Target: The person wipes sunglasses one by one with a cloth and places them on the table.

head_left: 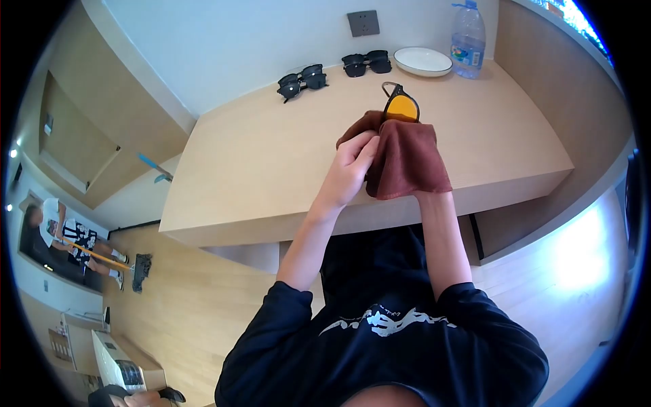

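We see orange glasses poking out of a brown cloth over the middle of the table. Our left hand pinches the cloth; our right hand hides under it, so we cannot tell its grip. At the far side, dark glasses lie left of 1 plate and 1 bottle.

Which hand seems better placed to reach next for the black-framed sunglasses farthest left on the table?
Probably the left hand: it's nearer those sunglasses and uncovered, though holding the brown fabric cloth. That cloth drapes over the right hand, hiding it.
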A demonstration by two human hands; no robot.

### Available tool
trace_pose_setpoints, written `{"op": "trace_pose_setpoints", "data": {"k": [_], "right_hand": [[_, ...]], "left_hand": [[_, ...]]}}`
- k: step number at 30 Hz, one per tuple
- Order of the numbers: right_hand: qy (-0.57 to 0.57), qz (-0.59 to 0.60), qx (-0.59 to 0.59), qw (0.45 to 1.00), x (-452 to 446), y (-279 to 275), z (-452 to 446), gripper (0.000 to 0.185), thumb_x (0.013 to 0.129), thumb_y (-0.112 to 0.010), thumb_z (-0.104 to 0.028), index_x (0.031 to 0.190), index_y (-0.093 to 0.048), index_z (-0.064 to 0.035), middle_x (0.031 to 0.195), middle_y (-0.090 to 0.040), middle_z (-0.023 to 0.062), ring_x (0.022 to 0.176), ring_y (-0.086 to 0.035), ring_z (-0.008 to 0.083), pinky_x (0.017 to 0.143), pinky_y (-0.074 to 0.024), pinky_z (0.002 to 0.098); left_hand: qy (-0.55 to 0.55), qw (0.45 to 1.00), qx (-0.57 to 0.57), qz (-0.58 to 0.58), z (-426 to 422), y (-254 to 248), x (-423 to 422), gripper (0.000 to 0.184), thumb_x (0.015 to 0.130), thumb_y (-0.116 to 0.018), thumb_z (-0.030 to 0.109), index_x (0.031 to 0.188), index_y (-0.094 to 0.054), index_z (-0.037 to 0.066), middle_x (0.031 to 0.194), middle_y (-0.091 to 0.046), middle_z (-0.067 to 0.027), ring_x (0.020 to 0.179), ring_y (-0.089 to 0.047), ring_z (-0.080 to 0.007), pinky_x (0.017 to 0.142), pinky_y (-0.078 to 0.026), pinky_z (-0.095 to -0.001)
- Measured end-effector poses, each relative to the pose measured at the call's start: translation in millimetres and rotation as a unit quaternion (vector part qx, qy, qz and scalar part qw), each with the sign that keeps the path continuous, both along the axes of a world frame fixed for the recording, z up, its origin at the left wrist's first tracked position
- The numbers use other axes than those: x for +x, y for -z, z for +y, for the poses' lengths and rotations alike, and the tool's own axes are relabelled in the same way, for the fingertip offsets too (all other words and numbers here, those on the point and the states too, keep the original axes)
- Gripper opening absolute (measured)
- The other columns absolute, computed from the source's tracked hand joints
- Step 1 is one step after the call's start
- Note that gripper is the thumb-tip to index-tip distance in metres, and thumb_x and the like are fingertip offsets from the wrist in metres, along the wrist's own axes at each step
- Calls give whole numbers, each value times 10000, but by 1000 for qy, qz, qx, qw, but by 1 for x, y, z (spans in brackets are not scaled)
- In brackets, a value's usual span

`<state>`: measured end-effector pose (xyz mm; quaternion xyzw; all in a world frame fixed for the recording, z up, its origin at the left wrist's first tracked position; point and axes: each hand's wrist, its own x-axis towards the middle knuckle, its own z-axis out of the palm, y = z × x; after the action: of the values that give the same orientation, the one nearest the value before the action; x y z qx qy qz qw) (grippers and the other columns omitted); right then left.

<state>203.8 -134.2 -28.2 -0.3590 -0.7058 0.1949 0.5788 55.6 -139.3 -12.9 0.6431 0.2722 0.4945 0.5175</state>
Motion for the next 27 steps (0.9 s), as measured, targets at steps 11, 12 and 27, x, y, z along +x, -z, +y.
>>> {"op": "trace_pose_setpoints", "data": {"k": [11, 12, 27], "right_hand": [[-19, 148, -98, 984, -13, 5, -4, 195, 771, -725, -106, 918, -634, -18, 869, -657, 99, 785, -623, 187, 750, -508, 280], [-21, 145, -99, 984, -13, -3, -6, 195, 771, -725, -106, 918, -634, -18, 869, -657, 99, 785, -623, 187, 750, -508, 280], [-9, -28, 42, 999, -17, -39, -33, 173, 747, -663, -72, 656, -523, -24, 685, -598, 107, 578, -540, 232, 589, -448, 300]], "left_hand": [[-110, 988, 94, 62, -37, 22, -16, 203, 977, -458, 96, 840, -546, -26, 642, -477, -70, 616, -434, -102, 576, -385, -275], [-112, 988, 93, 59, -38, 21, -18, 203, 977, -458, 96, 840, -546, -26, 642, -477, -70, 616, -434, -102, 576, -385, -275], [-203, 944, 232, 119, -63, 11, -14, 127, 909, -518, 67, 802, -543, 2, 631, -531, -177, 589, -557, -374, 528, -420, -405]]}}
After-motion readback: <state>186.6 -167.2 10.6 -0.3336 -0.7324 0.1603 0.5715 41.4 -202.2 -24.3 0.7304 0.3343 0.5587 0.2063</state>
